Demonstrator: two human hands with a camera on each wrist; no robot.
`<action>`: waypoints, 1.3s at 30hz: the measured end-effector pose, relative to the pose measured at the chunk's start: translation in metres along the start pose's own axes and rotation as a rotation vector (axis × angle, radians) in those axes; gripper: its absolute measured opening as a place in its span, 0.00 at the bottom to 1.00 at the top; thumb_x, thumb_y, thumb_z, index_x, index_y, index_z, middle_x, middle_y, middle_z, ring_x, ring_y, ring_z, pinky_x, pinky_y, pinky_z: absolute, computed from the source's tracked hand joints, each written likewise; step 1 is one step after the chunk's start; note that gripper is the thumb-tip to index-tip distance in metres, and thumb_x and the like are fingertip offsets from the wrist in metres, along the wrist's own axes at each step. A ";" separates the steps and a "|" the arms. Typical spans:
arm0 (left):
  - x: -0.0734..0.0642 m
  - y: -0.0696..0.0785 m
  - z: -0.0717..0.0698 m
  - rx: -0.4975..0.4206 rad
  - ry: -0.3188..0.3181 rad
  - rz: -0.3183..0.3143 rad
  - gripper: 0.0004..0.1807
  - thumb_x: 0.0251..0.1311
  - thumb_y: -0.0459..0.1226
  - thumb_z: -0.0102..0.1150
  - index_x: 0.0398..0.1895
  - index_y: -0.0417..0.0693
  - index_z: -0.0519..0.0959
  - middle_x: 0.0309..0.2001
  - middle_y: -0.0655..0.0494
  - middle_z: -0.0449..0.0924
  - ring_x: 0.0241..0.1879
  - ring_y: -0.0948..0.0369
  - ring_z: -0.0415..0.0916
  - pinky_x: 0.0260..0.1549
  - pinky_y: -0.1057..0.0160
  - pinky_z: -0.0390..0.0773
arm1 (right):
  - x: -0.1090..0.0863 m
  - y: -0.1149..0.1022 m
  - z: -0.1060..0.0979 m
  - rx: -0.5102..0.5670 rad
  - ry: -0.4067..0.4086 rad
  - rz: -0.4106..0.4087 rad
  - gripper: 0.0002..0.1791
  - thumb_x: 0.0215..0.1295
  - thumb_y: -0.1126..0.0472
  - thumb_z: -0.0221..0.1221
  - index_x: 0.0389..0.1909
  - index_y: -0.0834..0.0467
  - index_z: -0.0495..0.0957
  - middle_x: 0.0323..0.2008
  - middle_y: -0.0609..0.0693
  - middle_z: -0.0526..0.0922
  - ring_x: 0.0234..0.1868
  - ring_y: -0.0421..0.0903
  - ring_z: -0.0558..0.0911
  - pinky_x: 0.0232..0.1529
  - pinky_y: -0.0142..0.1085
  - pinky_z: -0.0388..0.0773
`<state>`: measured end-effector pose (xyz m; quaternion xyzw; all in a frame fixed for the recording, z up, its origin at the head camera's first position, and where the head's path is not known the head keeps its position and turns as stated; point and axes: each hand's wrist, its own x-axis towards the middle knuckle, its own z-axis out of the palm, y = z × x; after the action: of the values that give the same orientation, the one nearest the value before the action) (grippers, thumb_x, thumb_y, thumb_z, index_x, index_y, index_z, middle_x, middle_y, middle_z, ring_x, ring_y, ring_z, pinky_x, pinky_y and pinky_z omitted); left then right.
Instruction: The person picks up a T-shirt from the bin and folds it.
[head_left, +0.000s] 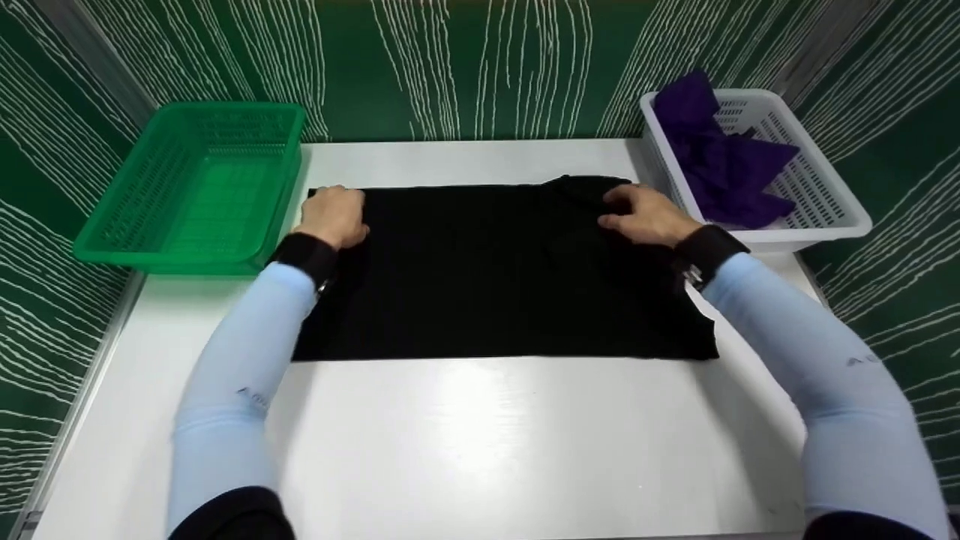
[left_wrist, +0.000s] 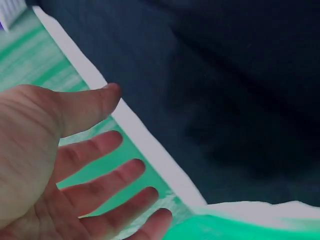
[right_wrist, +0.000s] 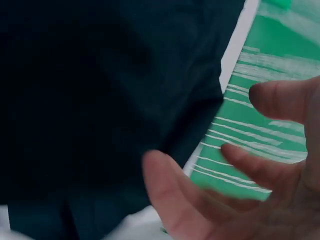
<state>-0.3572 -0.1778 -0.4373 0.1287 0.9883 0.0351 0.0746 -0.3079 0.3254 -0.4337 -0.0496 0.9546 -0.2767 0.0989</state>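
A black garment (head_left: pixel 465 277), shaped like a T-shirt folded lengthwise, lies flat across the table in the head view. Over its far left corner is my left hand (head_left: pixel 334 216). The left wrist view shows that hand's thumb and fingers (left_wrist: pixel 100 195) spread apart beside the cloth edge, with nothing between them. My right hand (head_left: pixel 649 216) hovers at the far right part of the garment, where the cloth bunches a little. In the right wrist view its fingers (right_wrist: pixel 167 185) are loosely bent and apart, one fingertip overlapping the dark cloth, and no fabric shows between them.
At the far left of the white table (head_left: pixel 480 450) stands a green plastic basket (head_left: pixel 187 262) with nothing visible inside. A white basket (head_left: pixel 817 225) at the far right holds crumpled purple cloth (head_left: pixel 739 169). Green walls (head_left: pixel 457 67) with white streaks enclose the back and sides.
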 end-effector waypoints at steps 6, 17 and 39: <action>0.030 -0.017 0.020 -0.103 -0.091 -0.088 0.26 0.77 0.38 0.49 0.72 0.33 0.73 0.67 0.26 0.76 0.63 0.31 0.78 0.60 0.33 0.81 | 0.029 0.005 0.019 0.327 -0.069 0.229 0.36 0.77 0.50 0.63 0.79 0.59 0.67 0.69 0.65 0.73 0.43 0.46 0.83 0.38 0.37 0.88; 0.040 -0.029 0.019 -0.190 -0.141 -0.073 0.46 0.62 0.36 0.56 0.86 0.44 0.58 0.81 0.30 0.58 0.74 0.29 0.59 0.72 0.32 0.69 | 0.066 0.013 0.023 0.747 0.241 0.186 0.28 0.72 0.67 0.61 0.72 0.65 0.76 0.56 0.51 0.81 0.42 0.38 0.83 0.39 0.28 0.84; 0.074 -0.035 0.029 -0.017 0.090 -0.075 0.17 0.64 0.39 0.62 0.51 0.38 0.87 0.59 0.30 0.74 0.66 0.34 0.64 0.59 0.31 0.76 | 0.098 0.021 0.021 0.312 0.442 0.109 0.12 0.63 0.67 0.63 0.43 0.59 0.92 0.34 0.40 0.91 0.48 0.46 0.85 0.57 0.36 0.78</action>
<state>-0.4325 -0.1907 -0.4790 0.0893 0.9944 0.0463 0.0322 -0.4003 0.3175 -0.4779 0.0792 0.9000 -0.4189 -0.0906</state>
